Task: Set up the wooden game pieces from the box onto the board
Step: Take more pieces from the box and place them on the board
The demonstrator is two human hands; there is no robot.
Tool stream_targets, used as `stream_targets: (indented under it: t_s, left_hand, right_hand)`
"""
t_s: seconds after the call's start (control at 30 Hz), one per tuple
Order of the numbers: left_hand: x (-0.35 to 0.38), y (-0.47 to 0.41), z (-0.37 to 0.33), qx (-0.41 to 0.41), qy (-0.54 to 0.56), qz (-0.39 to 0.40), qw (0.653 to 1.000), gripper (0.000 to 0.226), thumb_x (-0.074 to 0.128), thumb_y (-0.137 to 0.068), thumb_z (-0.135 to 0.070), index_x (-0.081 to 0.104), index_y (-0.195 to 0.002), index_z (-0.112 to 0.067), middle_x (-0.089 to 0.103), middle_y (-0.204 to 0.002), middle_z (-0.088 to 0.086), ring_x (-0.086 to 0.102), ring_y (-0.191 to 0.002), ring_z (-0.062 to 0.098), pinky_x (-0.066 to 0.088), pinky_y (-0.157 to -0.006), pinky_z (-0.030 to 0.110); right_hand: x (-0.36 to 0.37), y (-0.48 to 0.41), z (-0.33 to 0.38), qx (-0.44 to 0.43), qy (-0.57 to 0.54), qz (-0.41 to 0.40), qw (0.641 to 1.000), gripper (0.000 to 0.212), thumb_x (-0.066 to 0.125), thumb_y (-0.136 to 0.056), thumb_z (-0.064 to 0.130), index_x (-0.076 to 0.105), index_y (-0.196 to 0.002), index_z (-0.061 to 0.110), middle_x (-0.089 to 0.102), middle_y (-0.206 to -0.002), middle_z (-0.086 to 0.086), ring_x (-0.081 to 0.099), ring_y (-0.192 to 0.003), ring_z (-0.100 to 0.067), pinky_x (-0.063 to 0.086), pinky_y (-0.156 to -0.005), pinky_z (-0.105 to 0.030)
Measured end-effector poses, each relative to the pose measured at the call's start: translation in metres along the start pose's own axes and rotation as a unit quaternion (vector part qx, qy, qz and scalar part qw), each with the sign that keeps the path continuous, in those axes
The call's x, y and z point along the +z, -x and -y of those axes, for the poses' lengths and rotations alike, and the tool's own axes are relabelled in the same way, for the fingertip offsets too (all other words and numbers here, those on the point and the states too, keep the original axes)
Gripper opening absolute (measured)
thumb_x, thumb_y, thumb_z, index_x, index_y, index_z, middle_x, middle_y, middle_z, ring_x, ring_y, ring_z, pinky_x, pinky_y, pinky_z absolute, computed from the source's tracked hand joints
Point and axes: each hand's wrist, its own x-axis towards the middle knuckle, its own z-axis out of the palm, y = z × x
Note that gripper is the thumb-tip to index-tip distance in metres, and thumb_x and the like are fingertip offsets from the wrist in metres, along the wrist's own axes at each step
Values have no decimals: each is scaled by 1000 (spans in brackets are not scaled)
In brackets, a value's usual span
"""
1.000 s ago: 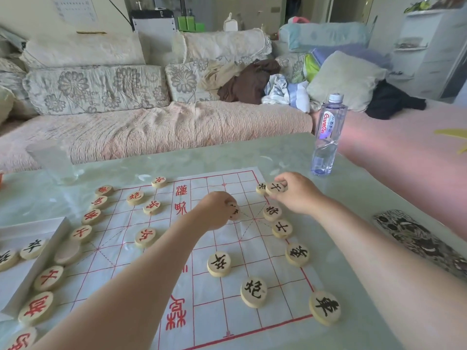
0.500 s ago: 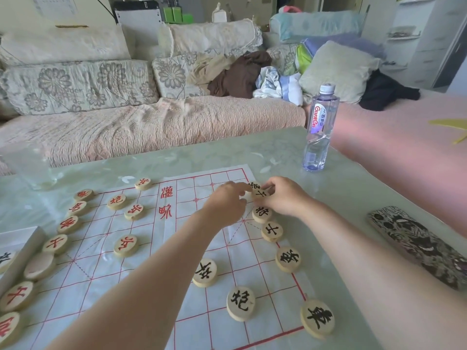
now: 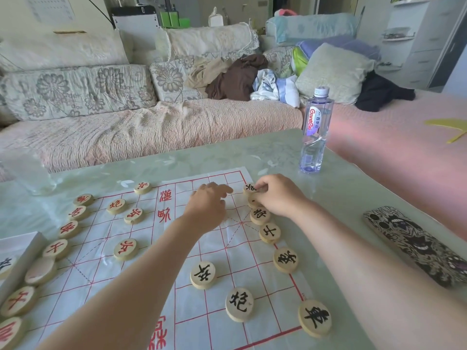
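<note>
At the far right edge of the board (image 3: 242, 251), the right hand (image 3: 280, 195) has its fingers curled round a black-lettered piece (image 3: 253, 202). This piece lies on the border line, between the farthest piece (image 3: 249, 188) and the next piece in the row (image 3: 259, 215). Just left of it, the left hand (image 3: 207, 207) is over the board, back up, forefinger extended toward the farthest piece. Whether it holds anything cannot be told. Red-lettered pieces (image 3: 125, 248) occupy the board's left side, near the box (image 3: 25, 251).

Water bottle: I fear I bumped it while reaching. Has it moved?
No. The water bottle stands where it did, just beyond the board's far right corner.
</note>
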Motion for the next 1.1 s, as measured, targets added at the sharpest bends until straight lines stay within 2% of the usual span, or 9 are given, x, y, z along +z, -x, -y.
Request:
stream_targets:
  t_s: [0.13,0.3,0.43,0.6,0.67,0.73,0.77,0.97,1.1]
  left_hand:
    - [-17,6,25,-50,22,16,998,41,44,-90,-5,62,-117,-29,59,-112,-7,55,-94,15,48,-74,28]
    - [-22,20,45,-48,-35,36,998,32,51,-91,-18,61,-118,-31,58,-118,-6,52,-111,16,46,-94,32]
    - [-23,23,56,-37,-60,54,996,35,52,-91,-24,57,-125,-31,51,-130,-3,43,-123,19,40,-103,38]
    - [-27,14,63,-19,-96,69,993,41,51,-94,-32,50,-135,-28,46,-133,1,38,-125,22,39,-101,38]
    - [-27,8,65,-19,-108,77,991,43,51,-94,-36,48,-136,-28,44,-134,2,37,-125,22,40,-100,38]
    - [-25,2,67,-25,-122,90,988,47,52,-92,-42,47,-137,-29,42,-136,2,35,-126,22,40,-100,39]
    - [-24,-1,68,-29,-128,96,987,49,52,-91,-46,46,-137,-30,41,-136,1,35,-126,22,39,-101,40]
    - [-17,-9,75,-36,-119,82,989,52,54,-87,-53,47,-135,-34,40,-135,-1,33,-126,21,39,-101,39]
    - [-16,-10,79,-28,-111,75,991,53,55,-86,-54,47,-135,-34,41,-134,0,33,-126,21,38,-102,40]
  right_hand:
    - [11,8,32,-79,29,37,996,30,63,-86,26,67,-116,33,57,-116,11,58,-108,-13,47,-91,-30]
    - [34,13,63,-141,114,125,975,48,62,-88,45,57,-133,31,55,-132,9,53,-120,-14,44,-92,-28]
    - [43,8,75,-156,196,153,956,26,59,-87,41,62,-109,27,55,-107,6,53,-93,-17,40,-68,-25]
    - [43,-17,82,-135,121,102,978,16,59,-81,26,64,-78,12,62,-83,-5,57,-83,-29,48,-69,-33]
    - [41,-30,83,-131,105,69,983,17,62,-87,27,68,-92,12,61,-98,-5,57,-94,-29,48,-80,-34]
    - [42,-43,86,-133,114,58,983,34,66,-90,29,64,-117,9,57,-120,-9,54,-112,-28,44,-96,-36]
    - [43,-48,88,-137,115,55,982,36,66,-91,29,63,-120,9,56,-123,-10,54,-114,-29,43,-97,-36]
    - [64,-75,97,-139,116,67,981,31,63,-90,24,65,-110,0,59,-114,-16,57,-108,-36,49,-91,-41]
    - [76,-77,96,-129,175,97,971,27,58,-93,26,66,-110,6,57,-115,-12,58,-105,-33,48,-83,-34]
